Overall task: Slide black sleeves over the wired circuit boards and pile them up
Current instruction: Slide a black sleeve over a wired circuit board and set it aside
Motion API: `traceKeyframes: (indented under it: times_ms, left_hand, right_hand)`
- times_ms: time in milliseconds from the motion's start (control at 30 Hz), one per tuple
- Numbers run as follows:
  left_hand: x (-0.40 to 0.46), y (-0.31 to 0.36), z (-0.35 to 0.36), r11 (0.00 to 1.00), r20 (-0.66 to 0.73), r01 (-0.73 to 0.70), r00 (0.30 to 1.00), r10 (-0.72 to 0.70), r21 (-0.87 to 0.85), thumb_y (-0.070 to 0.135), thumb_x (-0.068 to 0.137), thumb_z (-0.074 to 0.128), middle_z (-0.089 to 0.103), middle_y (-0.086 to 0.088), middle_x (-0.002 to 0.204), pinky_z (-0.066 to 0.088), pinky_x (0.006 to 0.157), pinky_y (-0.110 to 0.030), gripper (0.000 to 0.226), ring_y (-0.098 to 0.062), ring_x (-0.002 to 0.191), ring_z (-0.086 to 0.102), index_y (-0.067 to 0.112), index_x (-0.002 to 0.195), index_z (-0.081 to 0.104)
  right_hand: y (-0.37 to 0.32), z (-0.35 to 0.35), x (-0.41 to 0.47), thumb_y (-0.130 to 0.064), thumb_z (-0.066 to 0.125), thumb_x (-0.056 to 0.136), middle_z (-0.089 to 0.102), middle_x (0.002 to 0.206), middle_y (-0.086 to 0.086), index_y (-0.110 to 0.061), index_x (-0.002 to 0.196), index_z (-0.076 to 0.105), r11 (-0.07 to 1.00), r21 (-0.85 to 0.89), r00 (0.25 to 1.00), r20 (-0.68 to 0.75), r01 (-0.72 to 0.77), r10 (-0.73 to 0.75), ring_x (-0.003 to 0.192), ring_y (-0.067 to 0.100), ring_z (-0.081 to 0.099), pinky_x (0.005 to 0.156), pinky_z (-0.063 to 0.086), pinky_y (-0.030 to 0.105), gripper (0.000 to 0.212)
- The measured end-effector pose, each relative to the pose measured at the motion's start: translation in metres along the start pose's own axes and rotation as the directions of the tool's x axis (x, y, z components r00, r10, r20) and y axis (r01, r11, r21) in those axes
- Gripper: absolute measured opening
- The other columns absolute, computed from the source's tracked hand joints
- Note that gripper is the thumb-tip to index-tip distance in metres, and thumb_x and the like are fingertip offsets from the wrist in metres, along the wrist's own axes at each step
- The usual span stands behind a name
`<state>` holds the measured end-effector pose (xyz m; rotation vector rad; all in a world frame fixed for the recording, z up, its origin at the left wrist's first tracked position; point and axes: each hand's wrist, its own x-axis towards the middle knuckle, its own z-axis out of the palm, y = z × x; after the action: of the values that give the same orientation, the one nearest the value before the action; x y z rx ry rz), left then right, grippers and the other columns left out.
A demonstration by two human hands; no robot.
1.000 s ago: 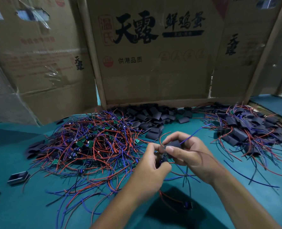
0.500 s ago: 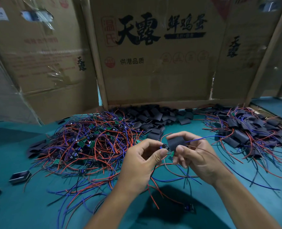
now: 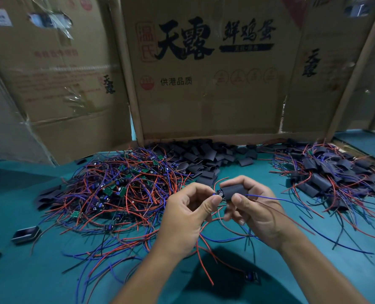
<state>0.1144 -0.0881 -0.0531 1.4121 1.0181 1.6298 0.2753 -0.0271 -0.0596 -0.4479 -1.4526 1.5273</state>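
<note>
1. Head view, risk: we judge the circuit board (image 3: 220, 193) may snag at the mouth of the black sleeve (image 3: 233, 190), since only its end shows there; loose wires (image 3: 206, 255) dangling below could catch on the unsleeved pile (image 3: 116, 189).
2. Risk: a skewed push could buckle the soft sleeve.
3. Left hand (image 3: 185, 218): raised above the table (image 3: 39, 277), thumb and forefinger pinching the board's exposed end.
4. Right hand (image 3: 253, 210): palm toward us, fingers curled round the sleeve, a blue wire (image 3: 267, 197) trailing out rightward.
5. Finished pile (image 3: 327, 172): lying far right, well apart.
</note>
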Motion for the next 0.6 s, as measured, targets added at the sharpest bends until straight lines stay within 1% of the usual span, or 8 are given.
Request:
traceKeyframes:
  times_ms: [67,133,267,367,433,500,533,600]
  left_hand:
    - [0.0001,0.0007,-0.0003,1.0,0.01,0.004,1.0,-0.004,0.009,0.023,0.079,0.075,0.065,0.003,0.069,0.048,0.057,-0.023,0.014,-0.012,0.061,0.056,0.012,0.084,0.069]
    - [-0.0002,0.0011,-0.0001,1.0,0.02,0.002,1.0,-0.003,0.015,0.022,0.079,0.074,0.065,0.002,0.068,0.048,0.057,-0.022,0.016,-0.011,0.06,0.056,0.008,0.084,0.067]
    - [-0.0003,0.001,0.0017,1.0,0.021,0.0,1.0,0.001,-0.008,0.019,0.081,0.071,0.069,0.001,0.07,0.049,0.06,-0.019,0.015,-0.008,0.061,0.06,0.005,0.088,0.069]
    - [0.0014,-0.0008,0.0009,0.997,0.014,0.018,1.0,-0.017,-0.076,0.014,0.082,0.07,0.07,-0.004,0.076,0.051,0.062,-0.023,0.014,-0.015,0.064,0.062,0.005,0.091,0.067]
    - [0.0017,-0.0028,-0.0005,0.995,0.018,0.036,0.999,-0.035,-0.09,0.01,0.083,0.072,0.068,-0.006,0.074,0.051,0.061,-0.024,0.007,-0.018,0.063,0.06,0.008,0.087,0.067]
    - [0.0006,-0.0041,-0.0012,0.985,0.042,0.094,0.995,-0.089,-0.142,0.011,0.082,0.074,0.067,-0.007,0.071,0.049,0.059,-0.024,0.008,-0.019,0.059,0.058,0.009,0.084,0.066]
    - [0.0004,-0.0043,-0.0012,0.968,0.062,0.148,0.989,-0.138,-0.202,0.012,0.08,0.075,0.066,-0.009,0.07,0.049,0.057,-0.023,0.012,-0.019,0.057,0.057,0.009,0.085,0.064]
    - [0.0007,-0.0048,-0.0013,0.906,0.117,0.277,0.96,-0.252,-0.321,0.014,0.077,0.075,0.067,-0.013,0.071,0.048,0.055,-0.024,0.023,-0.022,0.054,0.057,0.007,0.09,0.057]
  right_hand:
    - [0.0008,0.0016,0.0002,-0.035,0.084,0.069,0.064,0.07,0.016,-0.012,0.102,0.067,1.0,0.0,1.0,0.012,-0.001,0.001,0.055,0.025,0.064,0.044,0.04,0.02,0.043]
    - [0.0024,0.0041,0.0006,-0.033,0.082,0.073,0.066,0.071,0.018,-0.008,0.103,0.064,0.999,-0.036,1.0,0.025,0.007,-0.006,0.055,0.025,0.065,0.045,0.04,0.02,0.043]
    - [0.0045,0.0053,0.0013,-0.024,0.07,0.082,0.066,0.07,0.019,0.001,0.107,0.058,0.995,-0.095,1.0,0.021,0.01,-0.008,0.056,0.027,0.064,0.045,0.039,0.022,0.038]
    - [0.0032,0.0025,0.0007,-0.027,0.069,0.08,0.066,0.072,0.023,0.001,0.108,0.059,0.996,-0.089,1.0,0.007,0.012,-0.012,0.058,0.029,0.064,0.046,0.04,0.022,0.04]
    - [0.0031,0.0028,0.0008,-0.03,0.071,0.078,0.066,0.072,0.024,-0.002,0.107,0.06,0.996,-0.09,1.0,0.007,0.01,-0.01,0.058,0.029,0.063,0.046,0.04,0.023,0.042]
    - [0.0045,0.0043,0.001,-0.029,0.072,0.078,0.065,0.073,0.024,-0.003,0.106,0.061,0.995,-0.096,1.0,0.023,0.013,-0.011,0.058,0.029,0.062,0.046,0.04,0.023,0.04]
    - [0.005,0.0051,0.0007,-0.029,0.072,0.079,0.065,0.073,0.024,-0.004,0.106,0.062,0.995,-0.099,0.999,0.035,0.015,-0.012,0.058,0.029,0.061,0.047,0.04,0.023,0.038]
    - [0.005,0.0062,0.0003,-0.028,0.071,0.08,0.067,0.073,0.022,-0.007,0.105,0.063,0.994,-0.109,0.998,0.062,0.017,-0.01,0.059,0.028,0.061,0.048,0.041,0.023,0.034]
